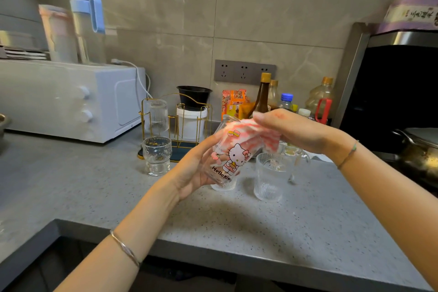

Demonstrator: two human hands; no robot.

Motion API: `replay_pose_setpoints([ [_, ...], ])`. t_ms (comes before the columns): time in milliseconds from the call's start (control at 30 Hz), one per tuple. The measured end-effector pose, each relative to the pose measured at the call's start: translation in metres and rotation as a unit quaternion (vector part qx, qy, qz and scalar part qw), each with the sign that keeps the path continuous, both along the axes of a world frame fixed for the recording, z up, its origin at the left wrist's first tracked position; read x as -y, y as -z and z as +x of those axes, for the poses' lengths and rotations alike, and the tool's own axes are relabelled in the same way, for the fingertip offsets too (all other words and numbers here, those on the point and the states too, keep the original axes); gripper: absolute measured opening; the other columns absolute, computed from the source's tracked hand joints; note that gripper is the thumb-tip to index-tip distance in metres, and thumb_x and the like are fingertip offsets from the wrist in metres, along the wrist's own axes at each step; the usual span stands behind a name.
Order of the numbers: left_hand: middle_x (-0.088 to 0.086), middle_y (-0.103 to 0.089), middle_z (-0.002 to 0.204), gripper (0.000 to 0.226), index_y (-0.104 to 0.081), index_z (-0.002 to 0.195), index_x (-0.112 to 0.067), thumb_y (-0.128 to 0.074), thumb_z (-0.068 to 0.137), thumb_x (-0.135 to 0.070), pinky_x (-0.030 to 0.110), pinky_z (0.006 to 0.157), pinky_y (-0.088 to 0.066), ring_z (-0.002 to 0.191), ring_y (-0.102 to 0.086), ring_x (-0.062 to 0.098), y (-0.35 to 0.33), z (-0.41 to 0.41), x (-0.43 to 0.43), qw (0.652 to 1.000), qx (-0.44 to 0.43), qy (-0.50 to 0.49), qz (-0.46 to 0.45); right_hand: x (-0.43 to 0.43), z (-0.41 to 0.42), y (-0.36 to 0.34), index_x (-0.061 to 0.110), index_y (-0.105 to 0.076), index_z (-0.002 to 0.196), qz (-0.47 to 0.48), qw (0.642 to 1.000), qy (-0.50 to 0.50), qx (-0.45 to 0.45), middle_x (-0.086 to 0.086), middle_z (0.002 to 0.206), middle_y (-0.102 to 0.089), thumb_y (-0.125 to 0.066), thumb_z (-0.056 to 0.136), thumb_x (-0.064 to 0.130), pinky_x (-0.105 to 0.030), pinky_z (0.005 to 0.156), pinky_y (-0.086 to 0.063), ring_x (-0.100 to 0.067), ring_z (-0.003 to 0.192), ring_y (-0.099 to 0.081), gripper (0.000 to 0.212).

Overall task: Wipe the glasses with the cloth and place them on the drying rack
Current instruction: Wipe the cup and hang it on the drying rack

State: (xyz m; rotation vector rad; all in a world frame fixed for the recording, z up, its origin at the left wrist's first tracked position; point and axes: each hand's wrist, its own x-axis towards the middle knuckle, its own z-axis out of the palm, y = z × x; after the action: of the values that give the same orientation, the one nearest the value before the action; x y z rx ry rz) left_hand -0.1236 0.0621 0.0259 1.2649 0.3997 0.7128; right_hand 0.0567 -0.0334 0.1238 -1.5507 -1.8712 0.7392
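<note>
The Hello Kitty glass is covering most of a ribbed glass behind it. The cloth is disappearing under the right hand (its fingertips are blurring). The pan is running off the right edge.

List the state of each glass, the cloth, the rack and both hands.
Printed glass: tilted, off the counter, held in the left hand.
Cloth: bunched at the printed glass's mouth, pressed by the right hand.
Ribbed glass: upright on the counter.
Stemmed glass: upright on the counter, beside the rack.
Drying rack: holds one ribbed glass upside down; other pegs free.
</note>
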Motion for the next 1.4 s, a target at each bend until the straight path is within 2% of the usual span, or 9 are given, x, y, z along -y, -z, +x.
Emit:
replay_pose_setpoints([
  [167, 0.006, -0.075, 0.104, 0.068, -0.069, 0.109, -0.028, -0.077, 0.053, -0.066, 0.042, 0.078, -0.058, 0.088, -0.072, 0.027, -0.006, 0.000, 0.003, 0.999, -0.026, 0.033, 0.023, 0.002, -0.008, 0.007, 0.033, -0.073, 0.100, 0.011, 0.999, -0.032, 0.025, 0.009, 0.091, -0.074, -0.065, 0.083, 0.050, -0.018, 0.064, -0.048, -0.015, 0.076, -0.065, 0.025],
  [233, 0.004, -0.074, 0.108, 0.075, -0.073, 0.106, -0.027, -0.082, 0.042, -0.065, 0.046, 0.089, -0.053, 0.093, -0.070, 0.023, -0.008, 0.001, 0.004, 0.996, -0.055, 0.056, 0.042, 0.002, -0.014, 0.015, 0.027, -0.074, 0.097, -0.011, 0.998, -0.048, 0.027, 0.005, 0.098, -0.075, -0.070, 0.078, 0.040, -0.028, 0.079, -0.057, -0.015, 0.090, -0.070, 0.023],
  [500, 0.010, -0.071, 0.112, 0.072, -0.063, 0.124, -0.019, -0.056, 0.073, -0.069, 0.044, 0.091, -0.053, 0.101, -0.065, 0.027, -0.012, 0.002, 0.006, 0.997, -0.038, 0.028, -0.057, -0.001, -0.015, 0.033, 0.014, -0.075, 0.097, 0.086, 0.995, 0.032, -0.025, 0.004, 0.090, -0.077, -0.077, 0.075, 0.023, -0.019, 0.071, -0.057, -0.008, 0.084, -0.072, 0.024],
  [733, 0.013, -0.072, 0.099, 0.056, -0.068, 0.113, -0.011, -0.069, 0.075, -0.053, 0.028, 0.057, -0.059, 0.079, -0.071, 0.023, -0.007, 0.021, 0.023, 0.991, 0.015, -0.046, -0.125, -0.003, -0.019, 0.039, 0.012, -0.073, 0.104, 0.086, 0.995, 0.050, -0.015, 0.001, 0.095, -0.077, -0.076, 0.073, 0.030, -0.028, 0.082, -0.059, -0.011, 0.089, -0.072, 0.035],
  [867, 0.012, -0.074, 0.095, 0.046, -0.069, 0.102, -0.014, -0.068, 0.074, -0.051, 0.030, 0.067, -0.061, 0.080, -0.072, 0.023, -0.003, 0.024, 0.023, 0.995, 0.017, -0.066, -0.072, 0.001, -0.020, 0.039, 0.012, -0.072, 0.107, 0.051, 0.997, 0.047, -0.038, -0.001, 0.097, -0.076, -0.078, 0.075, 0.021, -0.028, 0.083, -0.058, -0.013, 0.091, -0.072, 0.034],
  [1000, 0.011, -0.072, 0.109, 0.072, -0.060, 0.123, -0.018, -0.078, 0.066, -0.056, 0.034, 0.070, -0.060, 0.093, -0.072, 0.024, -0.006, 0.024, 0.022, 0.995, 0.013, -0.096, 0.021, 0.006, -0.020, 0.034, 0.016, -0.071, 0.109, 0.018, 0.993, 0.048, -0.103, -0.003, 0.102, -0.075, -0.080, 0.063, 0.025, -0.029, 0.087, -0.057, -0.016, 0.097, -0.071, 0.048],
  [1133, 0.007, -0.068, 0.112, 0.051, -0.052, 0.113, -0.023, -0.071, 0.072, -0.047, 0.034, 0.070, -0.061, 0.090, -0.072, 0.021, -0.009, 0.023, 0.020, 0.982, 0.013, -0.136, 0.132, 0.007, -0.018, 0.028, 0.018, -0.070, 0.109, 0.024, 0.987, 0.062, -0.147, -0.001, 0.105, -0.075, -0.080, 0.069, 0.010, -0.023, 0.086, -0.056, -0.013, 0.100, -0.070, 0.042],
  [1267, 0.007, -0.066, 0.118, 0.067, -0.049, 0.125, -0.027, -0.067, 0.073, -0.065, 0.036, 0.070, -0.060, 0.092, -0.072, 0.017, -0.013, 0.017, 0.018, 0.995, -0.027, -0.050, 0.086, 0.006, -0.018, 0.029, 0.018, -0.072, 0.105, 0.048, 0.990, 0.084, -0.103, 0.000, 0.100, -0.076, -0.080, 0.072, 0.008, -0.022, 0.083, -0.057, -0.011, 0.095, -0.071, 0.036],
  [1400, 0.004, -0.072, 0.091, 0.077, -0.059, 0.126, -0.018, -0.063, 0.070, -0.071, 0.023, 0.054, -0.053, 0.067, -0.070, 0.011, -0.017, 0.015, 0.018, 0.996, -0.044, -0.043, 0.068, 0.009, -0.017, 0.032, 0.015, -0.071, 0.108, 0.051, 0.991, 0.062, -0.110, 0.000, 0.100, -0.076, -0.078, 0.073, 0.004, -0.019, 0.083, -0.056, -0.010, 0.095, -0.071, 0.038],
])
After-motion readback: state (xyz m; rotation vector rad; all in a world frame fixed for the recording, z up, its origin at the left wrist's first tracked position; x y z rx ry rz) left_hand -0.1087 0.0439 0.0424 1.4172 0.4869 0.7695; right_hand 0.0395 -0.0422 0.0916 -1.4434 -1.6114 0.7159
